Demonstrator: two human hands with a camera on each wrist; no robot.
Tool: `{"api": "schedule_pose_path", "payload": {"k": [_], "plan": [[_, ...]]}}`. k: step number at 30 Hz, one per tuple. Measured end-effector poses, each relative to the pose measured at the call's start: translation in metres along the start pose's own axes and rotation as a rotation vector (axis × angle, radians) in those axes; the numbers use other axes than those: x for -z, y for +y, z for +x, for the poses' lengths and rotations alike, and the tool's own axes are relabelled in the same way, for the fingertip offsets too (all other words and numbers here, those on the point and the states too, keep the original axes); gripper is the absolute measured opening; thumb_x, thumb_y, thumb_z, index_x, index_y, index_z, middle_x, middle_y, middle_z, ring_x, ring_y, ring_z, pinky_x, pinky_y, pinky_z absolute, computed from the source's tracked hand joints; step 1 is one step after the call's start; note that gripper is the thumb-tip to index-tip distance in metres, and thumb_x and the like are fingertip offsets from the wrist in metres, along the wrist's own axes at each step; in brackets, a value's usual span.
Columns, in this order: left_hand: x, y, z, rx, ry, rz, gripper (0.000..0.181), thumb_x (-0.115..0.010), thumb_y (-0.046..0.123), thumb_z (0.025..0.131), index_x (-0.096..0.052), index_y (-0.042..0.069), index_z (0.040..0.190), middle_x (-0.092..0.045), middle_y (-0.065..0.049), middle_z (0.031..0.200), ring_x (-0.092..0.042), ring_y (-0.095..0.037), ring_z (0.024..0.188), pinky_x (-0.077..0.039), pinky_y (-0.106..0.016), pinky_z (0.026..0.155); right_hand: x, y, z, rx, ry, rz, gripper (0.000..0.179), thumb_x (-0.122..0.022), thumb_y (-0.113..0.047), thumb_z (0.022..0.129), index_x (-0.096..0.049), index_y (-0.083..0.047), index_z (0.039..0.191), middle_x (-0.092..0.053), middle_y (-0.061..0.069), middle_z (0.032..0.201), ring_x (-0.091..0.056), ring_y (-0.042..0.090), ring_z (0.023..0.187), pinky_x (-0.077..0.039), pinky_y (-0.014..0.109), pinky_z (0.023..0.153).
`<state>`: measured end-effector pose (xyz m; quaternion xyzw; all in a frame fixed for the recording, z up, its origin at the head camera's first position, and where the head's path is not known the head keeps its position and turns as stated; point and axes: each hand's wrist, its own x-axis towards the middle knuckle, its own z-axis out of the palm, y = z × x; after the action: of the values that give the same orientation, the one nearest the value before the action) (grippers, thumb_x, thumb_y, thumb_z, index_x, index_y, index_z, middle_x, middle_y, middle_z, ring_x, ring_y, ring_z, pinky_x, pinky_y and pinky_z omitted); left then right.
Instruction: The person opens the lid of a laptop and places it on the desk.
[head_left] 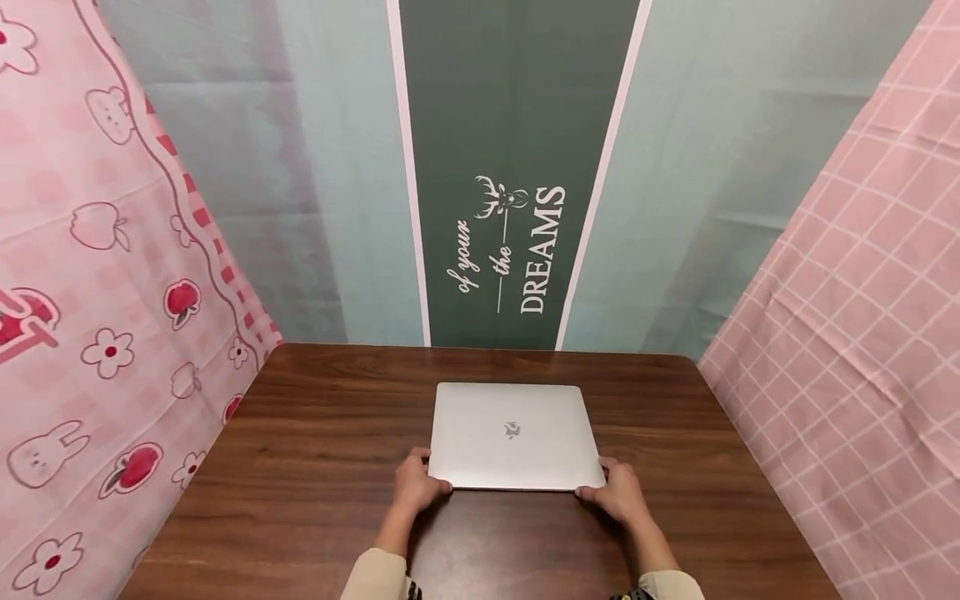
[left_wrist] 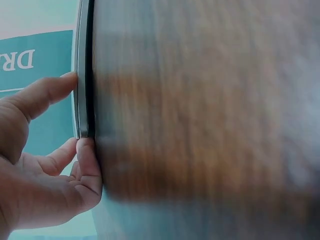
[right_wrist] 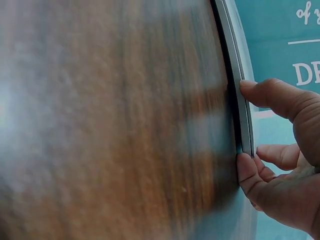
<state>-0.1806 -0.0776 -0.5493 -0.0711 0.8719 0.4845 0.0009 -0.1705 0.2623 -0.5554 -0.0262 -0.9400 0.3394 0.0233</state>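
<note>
Left hand (left_wrist: 45, 192) and right hand (right_wrist: 295, 197) in corner pinch on laptop (head_left: 487, 458), its logo (head_left: 512, 430) in head view alone

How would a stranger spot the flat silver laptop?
Find the dark brown wood-grain table. On it, between a person's left hand and right hand, is a closed, rectangular silver laptop. Its pale, grey-emblemed top contrasts with the wood.

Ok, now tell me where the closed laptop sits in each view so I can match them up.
Head: the closed laptop lies below centre, between the left hand and the right hand.
Left wrist: edge-on, left of centre, a thin upright band running down from the top edge.
Right wrist: edge-on, right of centre, slanting down from the top edge.
Shared landmark: the white lettering on the backdrop, cut off in both wrist views.
</note>
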Motion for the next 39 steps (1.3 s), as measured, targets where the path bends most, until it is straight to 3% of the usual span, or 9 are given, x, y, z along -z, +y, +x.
{"api": "schedule_pose_path", "payload": {"k": [13,23,32,39], "plan": [[0.013,-0.007,-0.015,-0.023,0.013,0.046,0.068,-0.085,0.001,0.052,-0.052,-0.010,0.111,-0.064,-0.018,0.084,-0.059,-0.032,0.082,-0.048,-0.043,0.072,-0.008,-0.010,-0.012,-0.031,-0.014,0.010,0.074,-0.085,-0.016,0.059,-0.051,0.019,0.115,-0.054,0.029,0.099,-0.053,0.040,0.095,-0.043,0.049,0.083],[0.022,-0.011,-0.027,-0.039,0.012,0.066,0.068,-0.085,0.000,0.051,-0.052,-0.011,0.110,-0.064,-0.018,0.081,-0.060,-0.032,0.080,-0.048,-0.042,0.071,-0.011,-0.019,-0.026,-0.039,-0.012,-0.003,0.077,-0.087,-0.019,0.057,-0.051,0.018,0.113,-0.054,0.023,0.091,-0.055,0.033,0.085,-0.046,0.046,0.076],[0.033,-0.012,-0.031,-0.040,-0.014,0.126,0.070,-0.086,0.001,0.052,-0.051,-0.011,0.111,-0.063,-0.018,0.081,-0.059,-0.031,0.079,-0.047,-0.043,0.071,-0.015,-0.028,-0.033,-0.051,-0.017,-0.016,0.077,-0.087,-0.020,0.057,-0.051,0.017,0.114,-0.054,0.029,0.096,-0.054,0.041,0.092,-0.044,0.051,0.080],[0.037,-0.015,-0.034,-0.035,-0.019,0.165,0.068,-0.086,0.003,0.053,-0.051,-0.011,0.110,-0.060,-0.015,0.079,-0.057,-0.032,0.079,-0.046,-0.046,0.072,-0.016,-0.032,-0.041,-0.063,-0.011,-0.012,0.079,-0.088,-0.022,0.055,-0.052,0.017,0.114,-0.056,0.023,0.093,-0.055,0.036,0.089,-0.045,0.049,0.078]]}}
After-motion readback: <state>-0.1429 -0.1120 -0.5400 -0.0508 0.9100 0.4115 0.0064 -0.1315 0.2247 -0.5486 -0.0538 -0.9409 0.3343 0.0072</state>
